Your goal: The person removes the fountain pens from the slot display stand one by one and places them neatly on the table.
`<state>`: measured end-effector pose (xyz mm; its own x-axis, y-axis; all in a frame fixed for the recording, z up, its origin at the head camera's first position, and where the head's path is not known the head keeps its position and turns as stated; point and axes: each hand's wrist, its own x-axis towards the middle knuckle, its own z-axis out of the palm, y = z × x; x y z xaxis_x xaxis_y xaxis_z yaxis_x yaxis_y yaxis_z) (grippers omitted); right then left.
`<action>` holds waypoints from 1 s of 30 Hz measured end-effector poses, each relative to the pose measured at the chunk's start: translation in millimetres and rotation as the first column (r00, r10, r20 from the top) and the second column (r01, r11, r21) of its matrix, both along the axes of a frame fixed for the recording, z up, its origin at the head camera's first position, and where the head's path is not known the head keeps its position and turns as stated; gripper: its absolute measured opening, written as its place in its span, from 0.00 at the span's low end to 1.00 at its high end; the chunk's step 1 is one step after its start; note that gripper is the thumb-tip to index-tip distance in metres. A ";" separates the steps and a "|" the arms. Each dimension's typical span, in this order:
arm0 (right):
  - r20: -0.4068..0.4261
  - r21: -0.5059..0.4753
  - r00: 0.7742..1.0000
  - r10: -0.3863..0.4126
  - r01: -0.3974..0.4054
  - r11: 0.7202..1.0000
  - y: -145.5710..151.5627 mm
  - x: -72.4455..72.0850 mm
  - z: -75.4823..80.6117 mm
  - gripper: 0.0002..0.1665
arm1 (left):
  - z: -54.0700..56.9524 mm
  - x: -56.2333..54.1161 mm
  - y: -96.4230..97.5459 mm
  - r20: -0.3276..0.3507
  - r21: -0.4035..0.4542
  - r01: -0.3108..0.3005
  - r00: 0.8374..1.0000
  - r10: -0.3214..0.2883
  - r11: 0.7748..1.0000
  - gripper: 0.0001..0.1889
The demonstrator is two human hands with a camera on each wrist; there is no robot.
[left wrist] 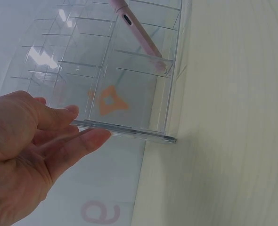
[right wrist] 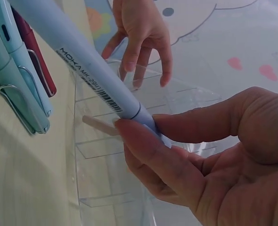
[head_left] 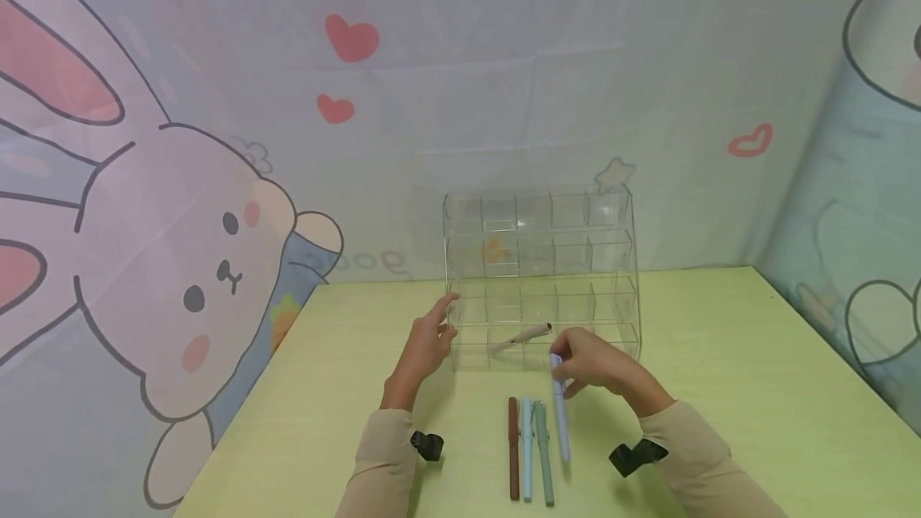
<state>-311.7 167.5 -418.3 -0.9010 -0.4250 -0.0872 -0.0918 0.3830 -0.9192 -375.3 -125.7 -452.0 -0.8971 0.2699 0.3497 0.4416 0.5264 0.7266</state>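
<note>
My right hand (head_left: 593,358) pinches a lavender pen (head_left: 561,418) near its upper end, thumb against fingers. Dark printing and a barcode show on that pen's barrel (right wrist: 89,70) in the right wrist view. A clear tiered rack (head_left: 540,309) stands in front of both hands. Its left side panel lies between the thumb and fingers of my left hand (left wrist: 33,141). One pale pink pen (left wrist: 140,35) leans in a compartment of the lowest tier, its dark-tipped end up to the right in the head view.
A brown-red pen (head_left: 514,450), a light blue pen (head_left: 528,450) and a green pen (head_left: 544,454) lie side by side on the yellow-green table (head_left: 719,390), in front of the rack. A printed cloth (head_left: 432,142) hangs behind.
</note>
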 end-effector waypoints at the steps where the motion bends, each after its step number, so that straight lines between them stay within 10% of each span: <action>1: 0.005 0.003 1.000 0.012 -0.012 1.000 -0.1 -0.3 -0.9 0.07 | 0.1 0.2 0.0 0.001 0.000 0.000 1.000 0.000 1.000 0.33; 8: 0.063 0.040 0.996 0.059 -0.061 0.997 -2.6 3.8 -6.0 0.21 | 0.8 1.1 0.1 0.011 0.012 0.005 1.000 -0.005 1.000 0.32; 30: 0.095 0.134 0.994 0.060 -0.072 0.988 -6.5 1.1 -24.4 0.19 | -1.7 -1.7 0.0 -0.010 -0.004 0.008 1.000 -0.008 1.000 0.32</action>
<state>-310.6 161.1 -442.7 -0.8571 -0.4617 -0.2286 -0.0397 0.5017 -0.8641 -377.0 -125.7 -453.7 -0.8914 0.2784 0.3577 0.4531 0.5255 0.7201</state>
